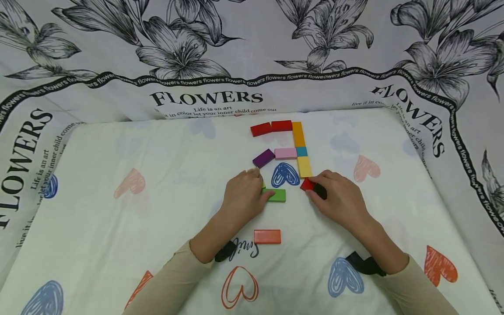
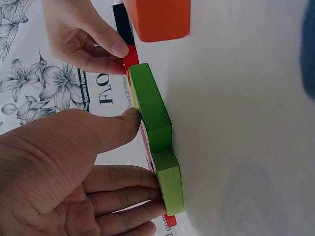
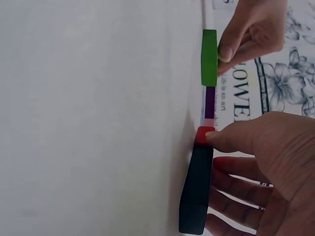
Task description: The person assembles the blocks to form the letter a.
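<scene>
My left hand [image 1: 245, 192] holds two green blocks that meet at an angle. Its thumb rests on the darker green block [image 1: 278, 195], and its fingertips touch the light green block [image 2: 169, 183], which the hand mostly covers in the head view. To the right, my right hand [image 1: 341, 195] pinches a small red block [image 1: 307, 184] between thumb and forefinger. A black block [image 3: 194, 189] abuts that red block, its other fingers lying along it. The red block sits just below the yellow block [image 1: 304, 167].
Beyond the hands, two red blocks [image 1: 281, 126], an orange block [image 1: 299, 134], a blue block [image 1: 301, 152], a pink block [image 1: 285, 153] and a purple block [image 1: 264, 158] form a bent line. An orange-red block [image 1: 267, 236] lies apart, nearer me. A heart-patterned cloth [image 1: 177, 245] covers the surface.
</scene>
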Demonstrator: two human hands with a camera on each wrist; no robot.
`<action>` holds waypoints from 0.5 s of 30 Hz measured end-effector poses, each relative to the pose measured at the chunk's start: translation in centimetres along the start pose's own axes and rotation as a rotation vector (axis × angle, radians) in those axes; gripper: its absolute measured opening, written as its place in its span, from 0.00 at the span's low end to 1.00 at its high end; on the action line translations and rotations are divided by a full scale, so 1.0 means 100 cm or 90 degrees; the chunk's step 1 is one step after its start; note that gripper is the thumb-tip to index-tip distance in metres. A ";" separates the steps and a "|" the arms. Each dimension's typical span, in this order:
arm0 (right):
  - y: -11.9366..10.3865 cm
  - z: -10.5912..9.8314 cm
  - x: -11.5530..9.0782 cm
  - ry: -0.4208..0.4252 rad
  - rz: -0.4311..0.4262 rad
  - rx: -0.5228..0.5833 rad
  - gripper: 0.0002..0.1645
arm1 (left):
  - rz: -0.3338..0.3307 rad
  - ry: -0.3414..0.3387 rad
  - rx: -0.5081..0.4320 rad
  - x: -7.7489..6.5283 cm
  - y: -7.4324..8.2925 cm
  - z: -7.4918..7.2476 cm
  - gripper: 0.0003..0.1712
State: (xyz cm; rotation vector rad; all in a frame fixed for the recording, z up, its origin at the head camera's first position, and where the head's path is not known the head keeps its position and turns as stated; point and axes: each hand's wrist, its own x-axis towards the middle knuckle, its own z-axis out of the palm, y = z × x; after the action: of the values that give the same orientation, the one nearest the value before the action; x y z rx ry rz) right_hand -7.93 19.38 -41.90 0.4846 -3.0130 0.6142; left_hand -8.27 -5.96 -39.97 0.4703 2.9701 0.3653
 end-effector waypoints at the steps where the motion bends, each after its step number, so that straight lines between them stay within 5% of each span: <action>1: 0.000 0.000 0.000 -0.001 0.001 -0.002 0.24 | 0.000 0.000 0.000 0.000 0.000 0.000 0.30; 15: -0.002 -0.005 -0.003 -0.005 -0.004 -0.023 0.24 | -0.009 -0.012 0.001 0.000 0.001 0.000 0.29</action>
State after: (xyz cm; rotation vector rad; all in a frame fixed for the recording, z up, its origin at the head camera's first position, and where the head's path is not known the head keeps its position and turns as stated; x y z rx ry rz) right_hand -7.61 19.47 -41.42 0.4959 -3.0225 0.5577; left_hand -8.27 -5.86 -39.91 0.4493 2.9540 0.3557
